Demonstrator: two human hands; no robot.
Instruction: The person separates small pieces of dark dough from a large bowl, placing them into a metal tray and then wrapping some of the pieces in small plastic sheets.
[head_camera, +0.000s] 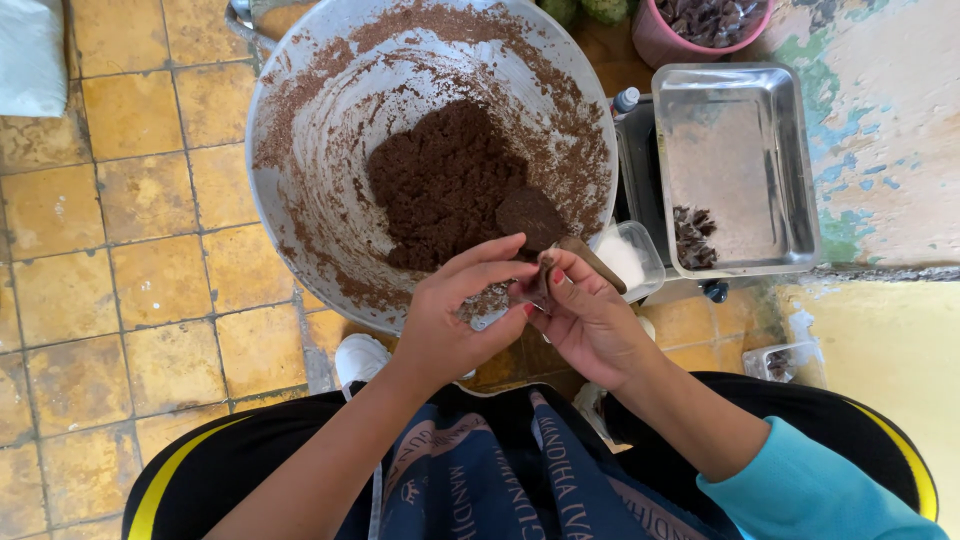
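Nearest the camera: dark apron (500, 480) over the lap, black trousers with a yellow stripe, a turquoise sleeve (810, 490) on the right arm.

Just beyond, both hands meet over the near rim of the bowl. Left hand (455, 320) is curled, fingertips pinching toward the right hand. Right hand (590, 320) is closed around a small brown wrapped piece (545, 283), which sits between the two sets of fingertips, touching both. A brown leaf-like strip (592, 262) sticks out of the right hand; its long axis runs from the fingers up and to the right, away from the body. The piece lies at the right hand's fingertips, just right of the left hand's fingers; the right hand carries it, the left only nips its edge.

Directly beyond the hands: large grey metal bowl (300, 130) on the yellow tiled floor (130, 260). Inside, a mound of dark brown crumbly mix (445, 185) at the centre and bottom, with smears up the walls.

Right of the right hand, touching the bowl's side: small clear plastic tub (650, 265) holding white powder.

Further right and beyond: rectangular steel tray (790, 170), mostly bare, with a small heap of dark wrapped pieces (692, 235) in its near-left corner.

Farthest, beyond the tray: pink tub (655, 40) with dark pieces inside, cut off by the frame edge.
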